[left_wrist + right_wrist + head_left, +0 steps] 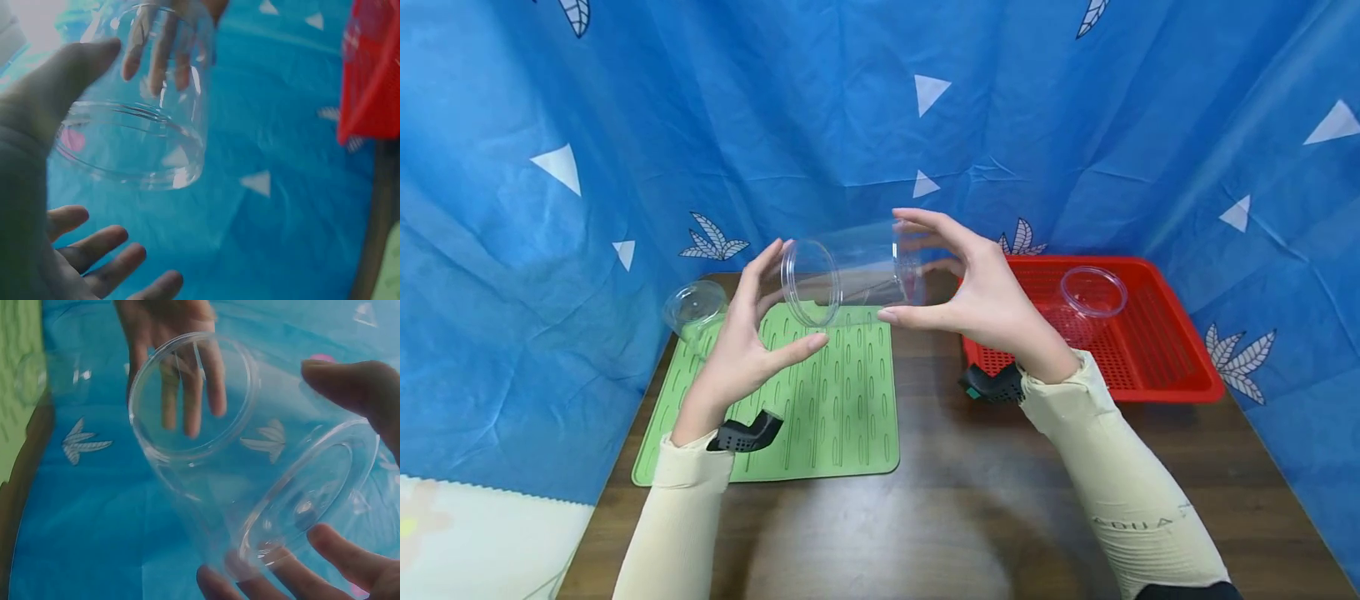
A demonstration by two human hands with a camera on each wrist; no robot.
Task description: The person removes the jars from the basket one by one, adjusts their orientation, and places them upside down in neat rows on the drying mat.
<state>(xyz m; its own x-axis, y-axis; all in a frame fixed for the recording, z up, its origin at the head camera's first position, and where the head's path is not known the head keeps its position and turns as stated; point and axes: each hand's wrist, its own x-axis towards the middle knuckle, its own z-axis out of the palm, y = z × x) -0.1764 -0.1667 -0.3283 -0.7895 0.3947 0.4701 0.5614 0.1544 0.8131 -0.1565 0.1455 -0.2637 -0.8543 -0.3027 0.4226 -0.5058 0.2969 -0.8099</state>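
Observation:
A clear plastic jar [867, 271] is held sideways in the air above the green mat. My right hand [973, 279] grips it round its base end, thumb below and fingers above in the head view. Its ringed mouth points left, toward my left hand [748, 333]. That hand is spread around the mouth end, with thumb and fingers wide apart. In the left wrist view, the left fingers [106, 253] stand apart from the rim. Through the clear wall, the right wrist view shows the left fingers [190, 394] extended. Nothing shows inside the jar.
A green ridged mat [820, 417] lies on the wooden table [940, 500]. At its far left corner is another clear container [695, 304]. A red basket [1180, 350] on the right has a clear round container [1093, 292] in it. Blue curtain [850, 108] hangs behind.

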